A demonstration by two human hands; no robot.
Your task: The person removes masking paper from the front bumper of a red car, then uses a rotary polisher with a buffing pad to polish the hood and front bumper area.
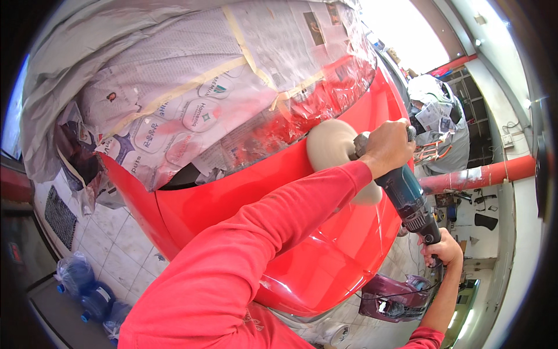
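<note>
A blue-green and black polisher (402, 189) lies across the far right part of a glossy red car hood (244, 191). Its wide pale buffing pad (330, 146) is against the paint and looks smeared, as if spinning. My left hand (388, 146) is closed over the tool's head end, behind the pad; that arm reaches across the hood in a red sleeve. At the rear end my right hand (446, 249) wraps round the polisher's handle, where a dark cord (435, 284) hangs down. Part of the pad is hidden behind my left hand and forearm.
Taped paper and plastic masking (192, 99) covers the windshield area. A dark purple car part (395, 298) stands at the lower right, below a red pipe (479, 174). Blue water bottles (96, 299) sit at the lower left. A white bucket (336, 333) is near the bottom edge.
</note>
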